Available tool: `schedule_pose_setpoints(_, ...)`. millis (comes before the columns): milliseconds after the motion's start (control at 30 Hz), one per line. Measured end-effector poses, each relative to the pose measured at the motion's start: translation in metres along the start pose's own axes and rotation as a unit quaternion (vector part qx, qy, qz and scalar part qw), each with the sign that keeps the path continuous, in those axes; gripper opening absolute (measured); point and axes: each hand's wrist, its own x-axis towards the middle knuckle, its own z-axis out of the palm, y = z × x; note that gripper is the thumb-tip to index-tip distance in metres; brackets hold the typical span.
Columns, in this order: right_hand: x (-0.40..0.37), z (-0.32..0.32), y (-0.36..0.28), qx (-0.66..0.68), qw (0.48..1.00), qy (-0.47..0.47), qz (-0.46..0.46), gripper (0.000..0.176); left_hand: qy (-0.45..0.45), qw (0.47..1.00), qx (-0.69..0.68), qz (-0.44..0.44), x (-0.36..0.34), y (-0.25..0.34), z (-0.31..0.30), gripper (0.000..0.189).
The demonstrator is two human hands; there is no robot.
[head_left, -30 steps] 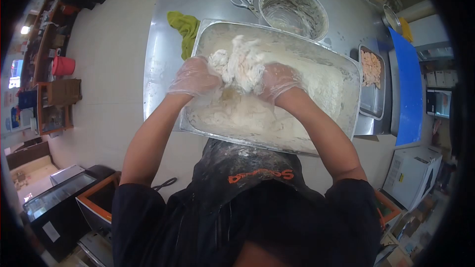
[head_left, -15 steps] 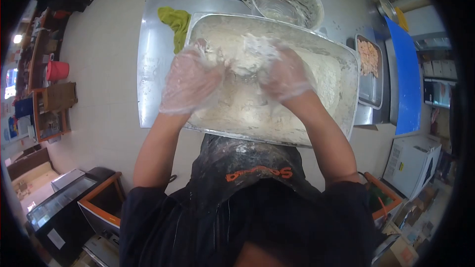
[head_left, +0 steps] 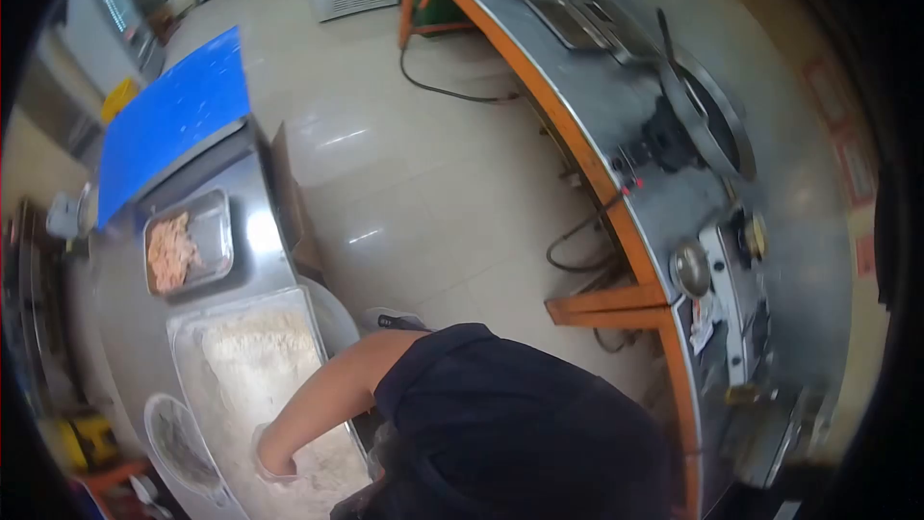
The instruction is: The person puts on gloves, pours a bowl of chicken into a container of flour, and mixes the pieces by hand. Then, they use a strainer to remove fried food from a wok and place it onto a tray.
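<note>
1. Here, my right hand (head_left: 275,463) is resting inside the metal tray (head_left: 239,305); I'm not managing to tell whether its fingers are gripping.
2. White flour (head_left: 258,358) is lying around them.

The bare right arm (head_left: 332,393) slants down and away from the body (head_left: 525,433); the right hand (head_left: 273,459) is low, pointing downward, blurred, its fingers too indistinct to make out.

Flour tray (head_left: 192,358) is lying near left on counter (head_left: 123,323), bowl (head_left: 179,438) standing left of it. Meat tray (head_left: 215,239) is lying farther, board (head_left: 183,125) beyond. Second counter (head_left: 592,101) is running along right, bearing pan (head_left: 695,130).
</note>
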Motion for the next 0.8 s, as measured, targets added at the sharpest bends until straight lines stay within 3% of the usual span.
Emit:
schedule_pose_setpoints(67,-0.015,0.013,0.016,-0.001,0.998,0.030,0.062,0.027,-0.003,0.997,0.046,0.059,0.016,0.048,0.035,0.053)
schedule_pose_setpoints(200,-0.068,0.010,0.009,0.046,0.991,-0.046,0.114,0.030,-0.027,0.980,0.099,0.168,0.033,0.133,0.101,0.053)
schedule_pose_setpoints(367,-0.087,0.029,0.032,0.153,0.978,-0.003,0.144,0.040,-0.046,0.967,0.119,0.219,0.044,0.175,0.135,0.053)
schedule_pose_setpoints(467,-0.078,0.050,0.045,0.331,0.936,0.020,0.117,0.047,-0.033,0.977,0.087,0.190,0.049,0.140,0.119,0.052)
schedule_pose_setpoints(600,-0.043,0.103,0.030,0.561,0.815,-0.133,0.065,0.056,0.001,0.998,-0.013,0.068,0.028,0.022,0.107,0.052)
schedule_pose_setpoints(667,-0.049,0.098,0.028,0.580,0.778,-0.219,0.104,0.061,-0.002,0.996,-0.091,0.006,0.025,-0.016,0.133,0.052)
schedule_pose_setpoints(700,-0.066,0.040,0.001,0.571,0.752,-0.246,0.219,0.067,-0.002,0.990,-0.140,-0.015,0.027,-0.028,0.145,0.052)
schedule_pose_setpoints(733,-0.050,0.063,0.016,0.574,0.749,-0.266,0.197,0.068,0.023,0.978,-0.205,-0.031,0.027,-0.031,0.153,0.054)
schedule_pose_setpoints(767,-0.035,0.084,0.031,0.576,0.745,-0.285,0.175,0.069,-0.022,0.960,-0.279,0.009,0.007,-0.018,0.150,0.046)
schedule_pose_setpoints(800,-0.040,0.060,0.018,0.572,0.773,-0.257,0.098,0.068,-0.072,0.932,-0.353,0.042,-0.012,-0.004,0.147,0.038)
